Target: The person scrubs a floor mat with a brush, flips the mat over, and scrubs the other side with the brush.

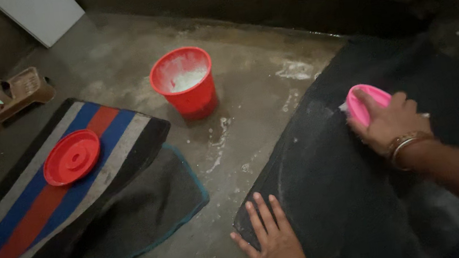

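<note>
We see a dark mat (361, 189) lying on the wet concrete floor (120, 61), and its near left edge ends just beside our left hand (272, 241). Between this mat and the striped rug (33, 206) there is a bare strip of floor with soap foam, and the red bucket (186, 82) stands at the far end of it, well apart from both hands. Our left hand lies flat with the fingers spread, pressing the mat corner and holding nothing. Our right hand (388, 121) is closed around a pink scrubbing brush (364, 102), which rests on the mat near its far part. The mat looks wet and soapy. A red lid (71, 157) lies on the rug.
</note>
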